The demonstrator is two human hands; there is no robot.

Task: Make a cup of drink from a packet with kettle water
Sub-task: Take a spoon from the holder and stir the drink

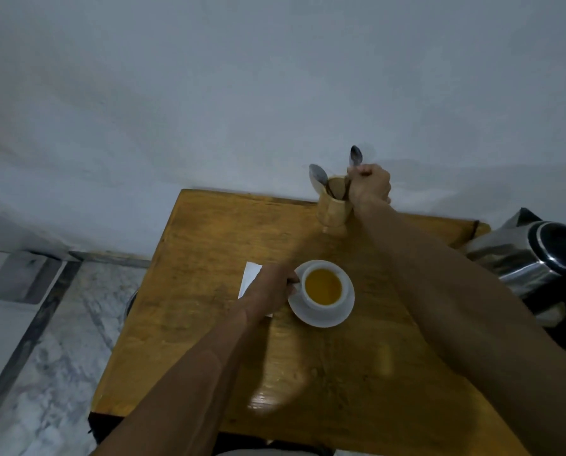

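A white cup (323,286) full of orange-yellow drink stands on a white saucer (341,315) in the middle of the wooden table (209,324). My left hand (268,291) grips the cup's handle on its left side. My right hand (370,184) is closed around a metal spoon (356,156) that sticks up out of a wooden holder (334,209) at the table's far edge. A second spoon (319,175) leans in the same holder. A white packet (250,278) lies flat under my left hand, partly hidden.
A shiny steel kettle (535,261) with a black lid stands at the table's right edge, next to my right forearm. A pale wall rises just behind the table. Marble floor with a dark stripe lies to the left.
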